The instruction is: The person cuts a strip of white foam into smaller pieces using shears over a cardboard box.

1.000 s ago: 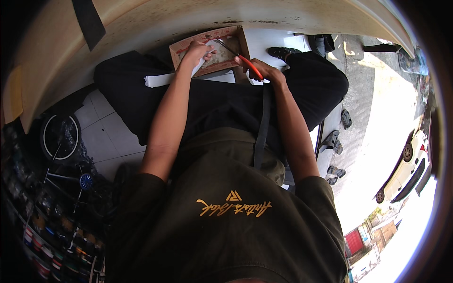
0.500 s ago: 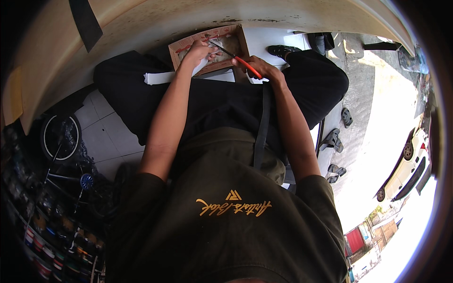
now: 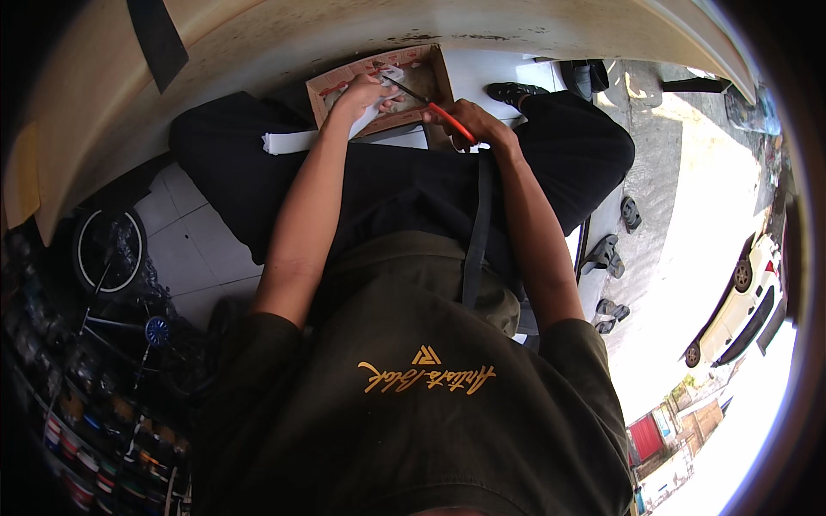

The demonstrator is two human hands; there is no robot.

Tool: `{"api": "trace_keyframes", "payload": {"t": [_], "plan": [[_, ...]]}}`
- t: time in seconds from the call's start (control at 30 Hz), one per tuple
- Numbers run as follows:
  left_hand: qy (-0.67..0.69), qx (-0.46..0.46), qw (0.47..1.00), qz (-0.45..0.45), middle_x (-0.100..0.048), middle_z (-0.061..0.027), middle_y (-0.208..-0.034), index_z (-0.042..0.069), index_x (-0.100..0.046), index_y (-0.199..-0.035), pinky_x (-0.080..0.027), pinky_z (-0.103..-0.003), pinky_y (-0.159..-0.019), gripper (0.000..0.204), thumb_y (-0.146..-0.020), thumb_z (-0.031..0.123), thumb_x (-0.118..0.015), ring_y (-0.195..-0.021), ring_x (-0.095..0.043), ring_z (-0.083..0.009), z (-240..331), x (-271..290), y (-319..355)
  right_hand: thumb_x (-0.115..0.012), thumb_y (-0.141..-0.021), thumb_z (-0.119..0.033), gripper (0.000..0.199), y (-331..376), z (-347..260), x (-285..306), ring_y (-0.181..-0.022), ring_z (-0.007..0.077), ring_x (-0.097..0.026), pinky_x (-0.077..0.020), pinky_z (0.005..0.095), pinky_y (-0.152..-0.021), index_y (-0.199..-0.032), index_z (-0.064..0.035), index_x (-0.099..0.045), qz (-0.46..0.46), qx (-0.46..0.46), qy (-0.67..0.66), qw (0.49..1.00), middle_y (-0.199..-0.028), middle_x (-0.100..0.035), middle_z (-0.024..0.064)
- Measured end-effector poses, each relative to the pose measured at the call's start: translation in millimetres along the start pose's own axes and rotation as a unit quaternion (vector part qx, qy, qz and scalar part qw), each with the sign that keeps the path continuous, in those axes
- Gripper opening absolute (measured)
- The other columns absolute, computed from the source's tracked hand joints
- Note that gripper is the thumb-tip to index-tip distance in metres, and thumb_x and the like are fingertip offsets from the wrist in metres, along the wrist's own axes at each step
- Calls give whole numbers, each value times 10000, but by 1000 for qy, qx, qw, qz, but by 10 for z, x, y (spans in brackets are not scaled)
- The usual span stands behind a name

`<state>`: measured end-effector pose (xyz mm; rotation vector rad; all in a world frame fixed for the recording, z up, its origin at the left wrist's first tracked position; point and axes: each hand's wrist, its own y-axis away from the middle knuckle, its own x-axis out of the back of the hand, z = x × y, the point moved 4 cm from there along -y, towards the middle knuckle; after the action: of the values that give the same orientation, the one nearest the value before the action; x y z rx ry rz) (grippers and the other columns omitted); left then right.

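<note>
Scissors (image 3: 453, 123) have shifted slightly toward the left hand (image 3: 365, 93) since a second ago. Beyond that hand bends a pale panel (image 3: 344, 26), hemming in the workspace; an open cardboard box (image 3: 346, 75) shows around it. Right of the right hand (image 3: 482, 125) is a black shoe (image 3: 514, 92). The right hand is wrapped around the scissors' orange handles, blades reaching to the left hand, whose fingers are closed on white material (image 3: 362, 122) trailing just below it.
</note>
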<state>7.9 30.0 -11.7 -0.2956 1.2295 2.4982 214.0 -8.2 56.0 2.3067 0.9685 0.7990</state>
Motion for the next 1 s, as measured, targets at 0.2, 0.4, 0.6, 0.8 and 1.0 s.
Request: {"api": "trace_keyframes", "payload": {"t": [0.2, 0.4, 0.6, 0.8, 1.0], "plan": [[19, 36, 999, -1, -632, -182, -838, -99, -568, -931, -411, -237, -478, 176, -825, 39, -593, -559, -501, -119, 23, -14, 18, -475, -768, -715, 751, 33, 16, 5, -390, 100, -413, -328, 278, -382, -719, 23, -607, -39, -98, -114, 988, -441, -407, 15], [-33, 22, 999, 32, -623, -200, -827, -143, -555, -967, -491, -298, -490, 231, -796, 5, -603, -620, -621, -243, 50, -35, 77, -388, -678, -840, 818, 94, -51, 15, -581, 154, -477, -380, 299, -566, -688, -41, -558, -61, -146, -53, 986, -576, -456, 43], [-9, -27, 996, 86, -615, -208, -837, -181, -531, -958, -502, -315, -462, 272, -730, -89, -647, -629, -642, -273, 97, 18, 97, -375, -646, -863, 888, 128, 41, 32, -696, 218, -529, -415, 350, -666, -806, -22, -610, -52, -167, -30, 984, -696, -545, 113], [60, -45, 992, 97, -611, -184, -812, -143, -540, -883, -507, -304, -495, 224, -701, -115, -668, -612, -632, -268, 49, 93, 64, -387, -651, -857, 882, 189, -106, 61, -719, 224, -545, -425, 355, -688, -832, -27, -627, -61, -144, -12, 988, -714, -567, 105], [57, -56, 994, 80, -613, -164, -805, -123, -542, -855, -510, -316, -514, 206, -695, -115, -671, -624, -636, -279, 7, 90, 25, -397, -652, -856, 837, 152, -98, 28, -641, 188, -510, -402, 334, -606, -693, -39, -574, -49, -136, -23, 989, -619, -510, 63]]}}
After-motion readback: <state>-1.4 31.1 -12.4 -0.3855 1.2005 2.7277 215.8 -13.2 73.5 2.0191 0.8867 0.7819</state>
